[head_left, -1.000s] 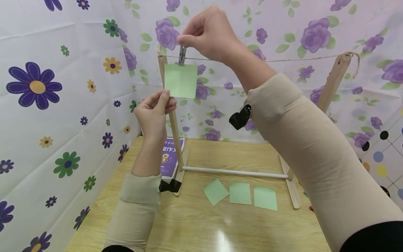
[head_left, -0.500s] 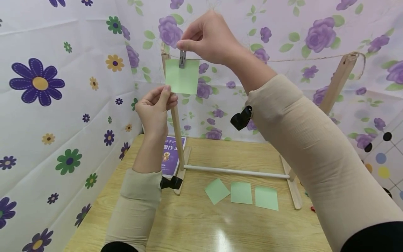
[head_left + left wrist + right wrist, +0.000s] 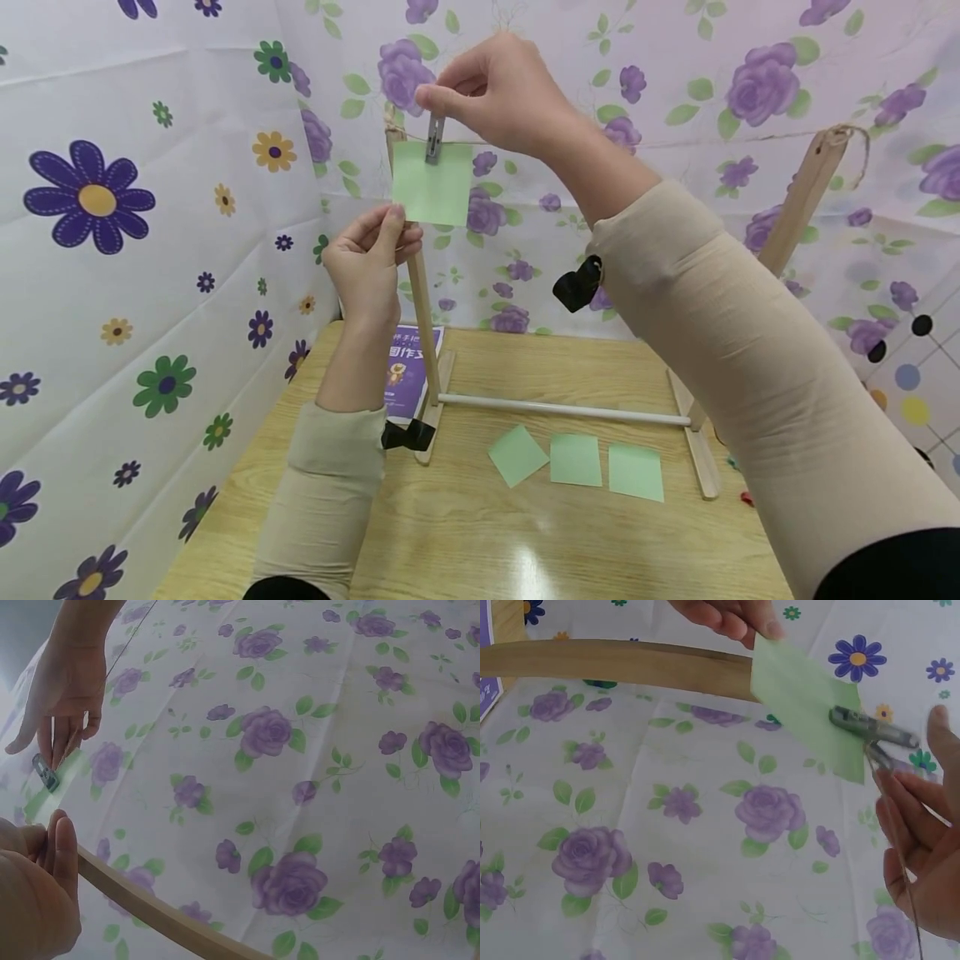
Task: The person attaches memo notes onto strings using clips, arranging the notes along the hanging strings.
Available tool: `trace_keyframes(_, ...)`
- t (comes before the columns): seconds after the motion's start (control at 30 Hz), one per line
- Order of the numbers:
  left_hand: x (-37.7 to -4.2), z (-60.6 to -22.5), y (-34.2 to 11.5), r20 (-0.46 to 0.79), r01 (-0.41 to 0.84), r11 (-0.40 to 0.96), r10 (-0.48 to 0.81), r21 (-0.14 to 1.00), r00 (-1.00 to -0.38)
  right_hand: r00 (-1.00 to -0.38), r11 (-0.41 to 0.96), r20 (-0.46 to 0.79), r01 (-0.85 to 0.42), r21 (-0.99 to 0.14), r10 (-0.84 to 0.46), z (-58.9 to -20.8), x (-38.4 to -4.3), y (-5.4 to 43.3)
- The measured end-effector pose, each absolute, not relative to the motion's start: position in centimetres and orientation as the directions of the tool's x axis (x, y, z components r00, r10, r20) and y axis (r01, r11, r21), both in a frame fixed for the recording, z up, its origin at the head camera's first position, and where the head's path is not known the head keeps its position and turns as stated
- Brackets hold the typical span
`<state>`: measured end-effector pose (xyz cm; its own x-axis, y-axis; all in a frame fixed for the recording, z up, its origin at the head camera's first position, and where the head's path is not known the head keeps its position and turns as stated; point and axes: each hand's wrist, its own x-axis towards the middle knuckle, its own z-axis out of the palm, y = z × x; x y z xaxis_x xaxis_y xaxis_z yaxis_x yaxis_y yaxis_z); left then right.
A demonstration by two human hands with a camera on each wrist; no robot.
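Note:
A pale green square paper (image 3: 450,193) hangs upright at the left end of the twine (image 3: 897,844). Over its top edge sits a grey clothespin (image 3: 434,140), its jaws closed on the paper at the twine. My left hand (image 3: 369,265) pinches the paper's lower left corner between thumb and fingers. At the clothespin's upper end is my right hand (image 3: 508,93). The right wrist view shows its thumb (image 3: 941,726) lifted off the handle, while the fingers are loosely bent beside the other handle and the twine.
The twine runs between two wooden posts (image 3: 802,196), joined low down by a white rod (image 3: 562,408). Three more green papers (image 3: 517,456) lie on the wooden table (image 3: 450,533). A purple booklet (image 3: 405,371) lies behind the left post. Flowered cloth (image 3: 637,275) covers the walls.
The paper and clothespin have come up to the twine, and the clothespin now overlaps the paper's top edge further. My right thumb has shifted slightly left. The left hand still pinches the corner.

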<state>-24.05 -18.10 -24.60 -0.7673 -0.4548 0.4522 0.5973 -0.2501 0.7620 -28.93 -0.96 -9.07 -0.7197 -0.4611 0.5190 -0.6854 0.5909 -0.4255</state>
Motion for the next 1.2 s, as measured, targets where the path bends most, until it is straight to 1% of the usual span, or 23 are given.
trace_keyframes(0.07, -24.1, -24.7, -18.1, 0.448, 0.594, -0.255, -0.454, 0.763, -0.770, -0.717, 0.582, 0.573, -0.679, -0.447, -0.396, -9.2, -28.9, -1.0)
trace_keyframes(0.1, -24.1, -24.7, -18.1, 0.445, 0.592, -0.260, -0.453, 0.763, -0.772, -0.707, 0.570, 0.608, -0.684, -0.456, -0.362, -9.3, -28.9, -1.0)
trace_keyframes(0.17, -24.1, -24.8, -18.1, 0.441, 0.589, -0.264, -0.452, 0.764, -0.775, -0.653, 0.525, 0.692, -0.723, -0.449, -0.306, -9.6, -28.8, -0.9)
trace_keyframes(0.23, -24.1, -24.9, -18.2, 0.431, 0.581, -0.277, -0.450, 0.765, -0.782, -0.574, 0.460, 0.775, -0.782, -0.421, -0.266, -9.9, -28.6, -0.9)
trace_keyframes(0.33, -24.0, -25.1, -18.4, 0.430, 0.578, -0.284, -0.444, 0.765, -0.786, -0.407, 0.327, 0.884, -0.888, -0.323, -0.232, -10.8, -28.2, -0.6)
trace_keyframes(0.4, -24.0, -25.2, -18.6, 0.434, 0.580, -0.282, -0.441, 0.764, -0.786, -0.303, 0.219, 0.926, -0.942, -0.256, -0.222, -11.7, -27.8, -0.5)
trace_keyframes(0.47, -24.0, -25.4, -18.9, 0.441, 0.584, -0.280, -0.436, 0.762, -0.784, -0.234, 0.120, 0.945, -0.970, -0.211, -0.228, -13.0, -27.4, -0.3)
trace_keyframes(0.53, -23.9, -25.5, -19.2, 0.439, 0.580, -0.288, -0.428, 0.762, -0.790, -0.207, 0.043, 0.946, -0.978, -0.203, -0.248, -14.3, -26.9, -0.1)
trace_keyframes(0.67, -23.7, -25.7, -19.7, 0.433, 0.564, -0.300, -0.404, 0.769, -0.806, -0.220, -0.002, 0.936, -0.973, -0.229, -0.276, -16.9, -26.0, 0.6)
trace_keyframes(0.73, -23.6, -25.8, -19.9, 0.431, 0.557, -0.304, -0.392, 0.773, -0.813, -0.241, -0.002, 0.929, -0.968, -0.251, -0.282, -18.2, -25.9, 1.3)
trace_keyframes(0.83, -23.5, -26.1, -20.1, 0.431, 0.545, -0.298, -0.372, 0.784, -0.822, -0.290, 0.001, 0.913, -0.953, -0.302, -0.287, -20.2, -25.8, 2.5)
trace_keyframes(1.0, -23.1, -27.0, -20.2, 0.421, 0.511, -0.240, -0.340, 0.826, -0.841, -0.415, 0.033, 0.862, -0.905, -0.425, -0.292, -24.1, -25.7, 5.1)
trace_keyframes(1.2, -22.4, -28.9, -20.6, 0.389, 0.433, -0.127, -0.270, 0.892, -0.881, -0.615, 0.057, 0.748, -0.780, -0.623, -0.249, -29.5, -25.1, 8.5)
